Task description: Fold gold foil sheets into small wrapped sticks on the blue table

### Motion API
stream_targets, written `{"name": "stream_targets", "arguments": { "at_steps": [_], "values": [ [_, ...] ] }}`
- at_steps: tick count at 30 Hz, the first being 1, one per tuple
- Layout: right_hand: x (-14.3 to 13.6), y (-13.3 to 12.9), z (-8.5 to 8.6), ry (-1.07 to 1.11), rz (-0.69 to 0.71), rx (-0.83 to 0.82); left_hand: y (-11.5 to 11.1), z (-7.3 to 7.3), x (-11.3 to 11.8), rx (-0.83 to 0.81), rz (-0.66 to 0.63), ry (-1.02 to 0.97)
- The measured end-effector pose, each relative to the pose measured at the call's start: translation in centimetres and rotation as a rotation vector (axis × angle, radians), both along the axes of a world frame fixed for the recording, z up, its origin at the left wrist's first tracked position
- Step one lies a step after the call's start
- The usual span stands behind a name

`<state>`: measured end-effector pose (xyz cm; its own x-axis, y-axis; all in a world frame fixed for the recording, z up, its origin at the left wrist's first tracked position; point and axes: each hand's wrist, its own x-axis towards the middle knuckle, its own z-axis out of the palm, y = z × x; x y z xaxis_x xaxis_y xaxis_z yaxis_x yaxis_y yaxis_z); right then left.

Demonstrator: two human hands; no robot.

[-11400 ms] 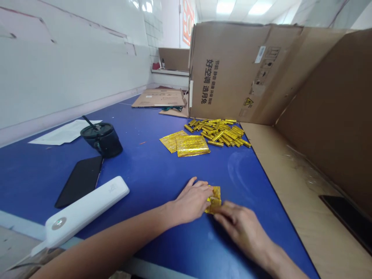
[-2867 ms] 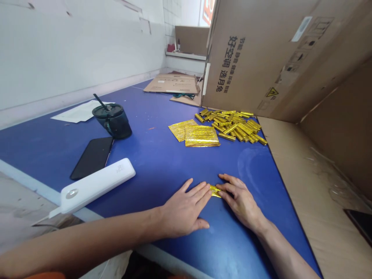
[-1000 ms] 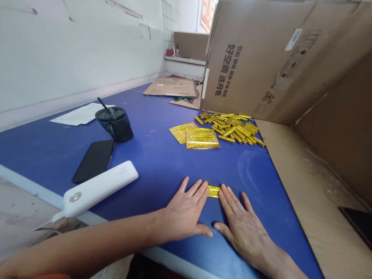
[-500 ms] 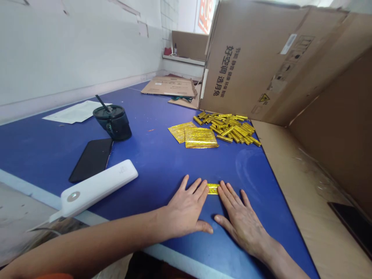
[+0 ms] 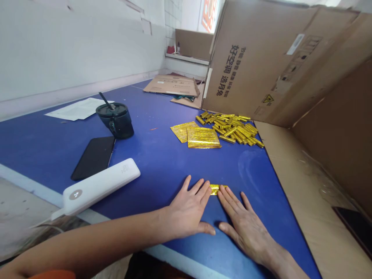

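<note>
A narrow strip of shiny gold foil paper (image 5: 214, 189) lies on the blue tabletop, partly hidden under my fingers. Flat over its left end rest the fingertips of my left hand (image 5: 190, 207), fingers spread and thumb stretched out. My right hand (image 5: 242, 217) presses its extended fingers on the right end, thumb apart. Beyond my hands are a stack of flat gold foil sheets (image 5: 204, 138) and, to its right, a heap of rolled gold foil tubes (image 5: 236, 130).
A white elongated device (image 5: 101, 188) with a cord, a black phone (image 5: 93, 158) and a dark lidded mug with a straw (image 5: 117, 122) stand on the left. White paper (image 5: 77, 109) lies behind them. A large cardboard box (image 5: 261, 58) borders the right; flattened cardboard (image 5: 173, 85) lies at the back.
The view has shifted slightly. My right fingers have moved a little down along the foil strip, so its upper right edge now shows past them. Both hands stay flat on it.
</note>
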<state>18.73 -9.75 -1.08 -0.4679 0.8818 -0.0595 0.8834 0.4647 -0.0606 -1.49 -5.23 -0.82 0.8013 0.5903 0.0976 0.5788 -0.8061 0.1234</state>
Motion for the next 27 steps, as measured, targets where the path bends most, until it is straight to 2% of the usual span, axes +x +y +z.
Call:
{"name": "stream_targets", "arguments": {
  "at_steps": [9,14,15,17,20,27],
  "values": [
    [1.0,0.5,0.4,-0.03,-0.078,0.028,0.0,-0.2,-0.1,0.029,0.002,-0.011],
    [0.7,1.0,1.1,-0.065,-0.217,0.16,0.0,-0.5,0.0,0.04,0.006,-0.001],
    [0.2,1.1,1.3,-0.055,-0.211,0.177,0.0,-0.5,0.0,0.044,0.012,0.0],
    [-1.0,1.2,1.5,-0.024,-0.112,0.162,0.0,-0.6,0.0,0.049,0.019,-0.003],
    [-1.8,1.2,1.3,-0.006,0.003,0.052,-0.1,-0.6,0.0,0.04,0.013,-0.009],
    [0.2,1.2,0.2,-0.011,-0.057,0.063,-0.1,-0.5,-0.2,0.037,0.01,-0.012]
  ]
}}
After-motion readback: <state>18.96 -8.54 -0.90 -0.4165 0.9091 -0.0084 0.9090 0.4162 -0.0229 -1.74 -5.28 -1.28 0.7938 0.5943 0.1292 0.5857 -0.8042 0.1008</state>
